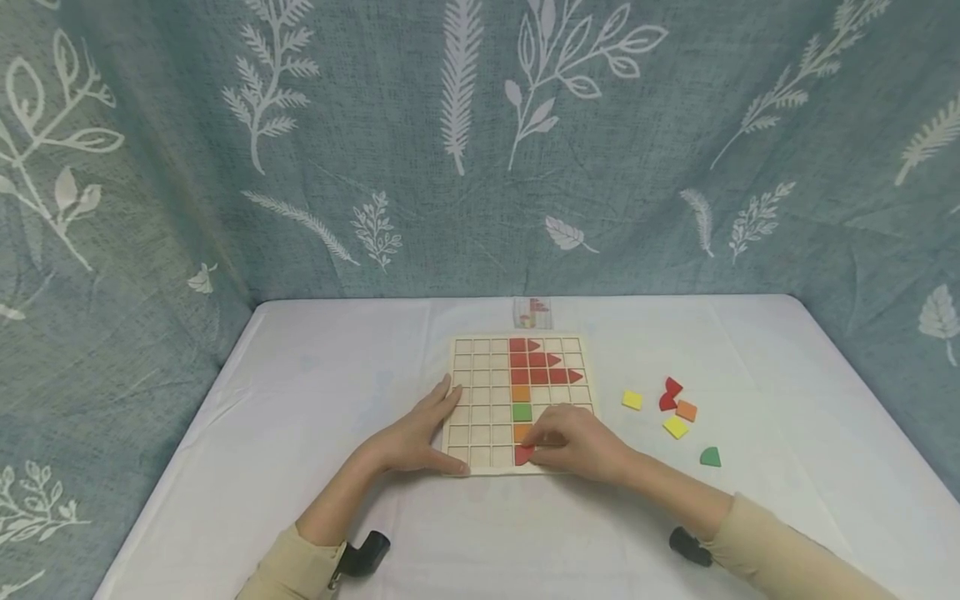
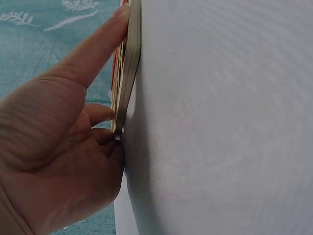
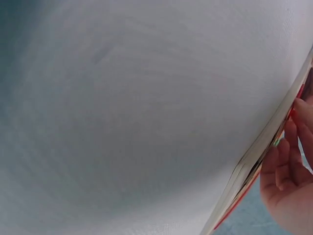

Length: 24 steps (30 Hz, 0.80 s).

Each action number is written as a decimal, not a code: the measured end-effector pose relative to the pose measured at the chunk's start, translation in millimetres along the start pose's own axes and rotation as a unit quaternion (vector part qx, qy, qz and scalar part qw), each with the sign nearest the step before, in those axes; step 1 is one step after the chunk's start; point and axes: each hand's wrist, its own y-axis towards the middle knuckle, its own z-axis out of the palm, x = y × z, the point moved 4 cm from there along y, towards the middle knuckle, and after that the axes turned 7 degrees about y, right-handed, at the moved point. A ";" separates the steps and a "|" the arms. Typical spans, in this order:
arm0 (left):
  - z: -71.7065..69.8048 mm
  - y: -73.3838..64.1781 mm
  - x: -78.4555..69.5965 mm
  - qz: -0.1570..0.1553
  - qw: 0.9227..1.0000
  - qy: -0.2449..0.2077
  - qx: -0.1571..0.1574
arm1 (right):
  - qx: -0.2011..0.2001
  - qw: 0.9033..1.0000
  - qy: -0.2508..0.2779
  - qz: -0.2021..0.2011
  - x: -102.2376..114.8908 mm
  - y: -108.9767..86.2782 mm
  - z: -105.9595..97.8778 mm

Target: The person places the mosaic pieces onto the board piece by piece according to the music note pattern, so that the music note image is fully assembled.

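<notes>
A pale wooden grid board (image 1: 482,433) lies on the table, with red, orange and green tiles in some squares. My left hand (image 1: 416,437) rests at its near left corner, thumb on the front edge and fingers spread along the left side. In the left wrist view, the left thumb lies straight on the board's rim. At the front row my right hand (image 1: 581,442) pinches a red tile (image 1: 522,456) between thumb and index finger, partly hidden by the fingertips. An orange tile (image 1: 521,432) sits just behind it, then a green square tile (image 1: 522,412).
Right of the board lie two yellow tiles (image 1: 632,400), an orange tile (image 1: 686,411), touching red fan-shaped tiles (image 1: 668,401) and a green rounded tile (image 1: 710,457). A small clear-looking pattern card (image 1: 532,313) is behind the board. A patterned curtain (image 1: 405,150) hangs beyond the table.
</notes>
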 end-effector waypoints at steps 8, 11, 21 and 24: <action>-0.8 0.6 -1.1 -0.001 1.000 0.004 0.003 | -0.020 0.998 0.045 0.039 -1.6 -2.6 -6.6; -1.1 0.0 -1.5 0.002 1.000 0.004 0.004 | -0.043 0.991 0.086 0.089 -6.3 -7.5 -13.3; -0.2 -0.1 -0.3 0.001 1.000 0.007 0.006 | -0.124 0.950 0.167 0.233 -36.6 -31.6 -40.8; -0.2 0.3 -0.2 0.000 1.000 0.007 0.004 | -0.142 0.941 0.174 0.254 -45.1 -39.5 -50.9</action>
